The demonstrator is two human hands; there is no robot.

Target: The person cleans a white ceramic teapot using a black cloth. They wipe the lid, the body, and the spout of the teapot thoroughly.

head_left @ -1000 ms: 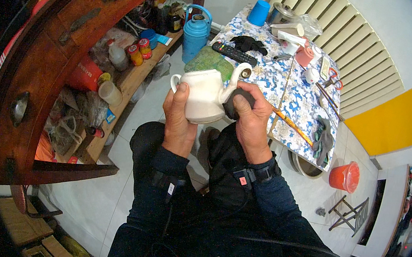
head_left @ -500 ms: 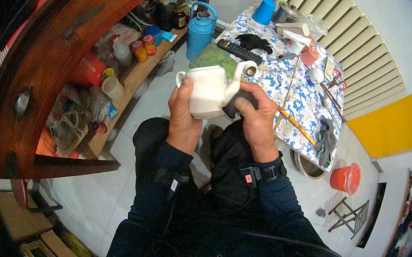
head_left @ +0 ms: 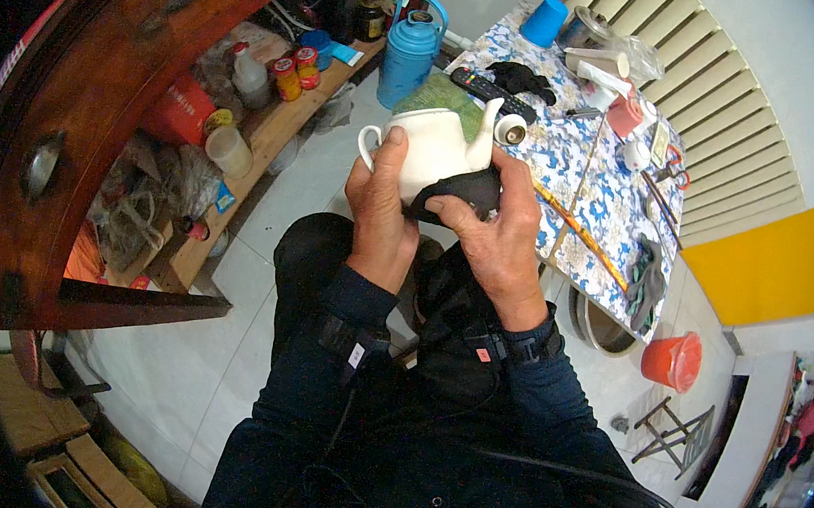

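Note:
A white teapot without a lid is held up over my knees. My left hand grips it on the handle side, thumb on the wall and fingers hidden behind and below. In my right hand is a bunched black cloth, pressed against the lower wall beneath the spout; its thumb lies over the cloth. The spout points up and to the right. Just beyond it on the table is a round white object with a metallic centre, whose kind I cannot make out.
A table with a blue-flowered cover stands ahead right, bearing a remote control, a blue cup, a grey glove and a stick. Left are a wooden shelf with jars and a blue thermos. A red bucket stands right.
The black cloth has moved from the base of the spout down and left across the teapot's lower wall. The teapot has turned slightly, and the whole view has shifted a little.

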